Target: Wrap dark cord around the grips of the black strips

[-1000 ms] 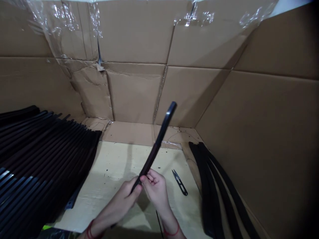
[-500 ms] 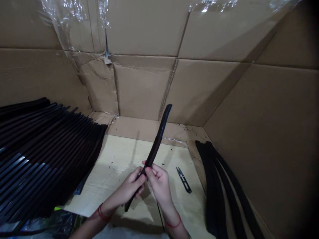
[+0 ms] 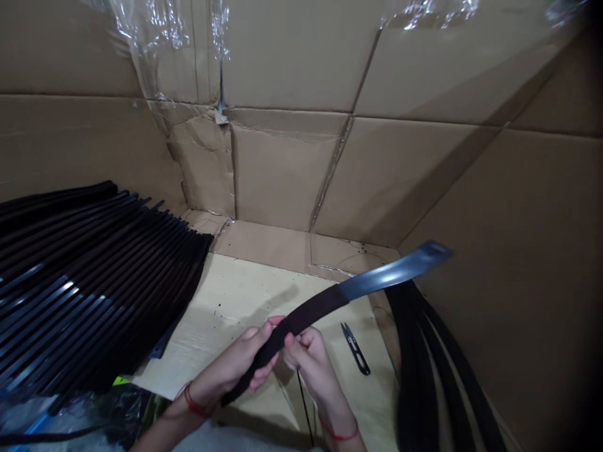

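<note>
A: Well, what encloses all this?

B: Brown corrugated cardboard walls [image 3: 494,251] rise well beyond the fingers, above a pale board work surface [image 3: 226,307].

A: And around the fingers?

B: Left of them, a long stack of straight black strips [image 3: 103,270] lies in close rows, seemingly ranked for easy picking. Well to their right lie loose curved black strips [image 3: 419,358]. Just right of them sit small black-handled thread snips [image 3: 355,348].

A: And the hands?

B: The left hand [image 3: 230,358] and right hand [image 3: 308,358] grip a curved black strip with a bare blue-grey metal end [image 3: 306,314]. Their fingers [image 3: 301,342] curl firmly around it, close together, probably to steady it. The metal end juts past them, rightward.
</note>
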The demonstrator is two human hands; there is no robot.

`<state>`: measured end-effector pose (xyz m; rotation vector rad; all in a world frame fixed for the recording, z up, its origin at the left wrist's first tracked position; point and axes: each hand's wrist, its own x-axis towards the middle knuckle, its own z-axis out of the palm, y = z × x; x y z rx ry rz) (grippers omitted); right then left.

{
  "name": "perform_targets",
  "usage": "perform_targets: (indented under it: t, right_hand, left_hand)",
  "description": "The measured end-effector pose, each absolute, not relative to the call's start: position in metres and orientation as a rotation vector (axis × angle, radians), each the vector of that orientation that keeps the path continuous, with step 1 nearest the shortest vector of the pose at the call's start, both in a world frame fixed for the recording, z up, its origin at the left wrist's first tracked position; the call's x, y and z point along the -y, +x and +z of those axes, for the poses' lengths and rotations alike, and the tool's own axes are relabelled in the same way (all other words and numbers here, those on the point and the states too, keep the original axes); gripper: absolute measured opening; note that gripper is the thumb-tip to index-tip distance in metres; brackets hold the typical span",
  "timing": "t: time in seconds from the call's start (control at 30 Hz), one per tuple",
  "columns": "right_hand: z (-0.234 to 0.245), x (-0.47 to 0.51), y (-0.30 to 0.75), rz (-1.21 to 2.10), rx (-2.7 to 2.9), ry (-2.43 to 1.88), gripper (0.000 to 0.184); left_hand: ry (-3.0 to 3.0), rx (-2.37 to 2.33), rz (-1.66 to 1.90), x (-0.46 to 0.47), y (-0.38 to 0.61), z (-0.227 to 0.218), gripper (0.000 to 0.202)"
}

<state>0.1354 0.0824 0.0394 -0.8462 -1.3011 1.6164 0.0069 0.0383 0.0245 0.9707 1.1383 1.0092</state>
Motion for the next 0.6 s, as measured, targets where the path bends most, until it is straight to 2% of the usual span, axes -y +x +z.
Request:
perform_targets:
  t: [0.1, 0.2, 0.3, 0.4, 0.5, 0.6]
  right_hand:
    - [0.040, -0.086, 0.136, 1.633, 1.298, -0.851, 0.047]
    - [0.042, -0.088, 0.136, 1.611, 1.281, -0.879, 0.049]
    - [0.047, -0.086, 0.139, 1.647, 1.360, -0.854, 0.051]
    - [0.051, -0.083, 0.141, 1.502, 1.397, -0.866, 0.045]
    - [0.055, -0.080, 0.142, 1.379, 1.342, -0.897, 0.050]
    - [0.059, -0.079, 0.149, 1.492, 1.396, -0.863, 0.050]
  left_hand:
    - [0.973, -1.176, 1.053, -0.039, 0.008, 0.024, 0.061]
    - [1.004, -1.251, 1.141, -0.037, 0.005, 0.030, 0.051]
    - [1.039, -1.178, 1.013, -0.034, -0.001, 0.036, 0.052]
    - [1.058, -1.131, 0.955, -0.035, -0.001, 0.039, 0.059]
    - [1.067, -1.203, 1.059, -0.033, 0.005, 0.042, 0.052]
    - [1.047, -1.182, 0.998, -0.029, 0.006, 0.046, 0.048]
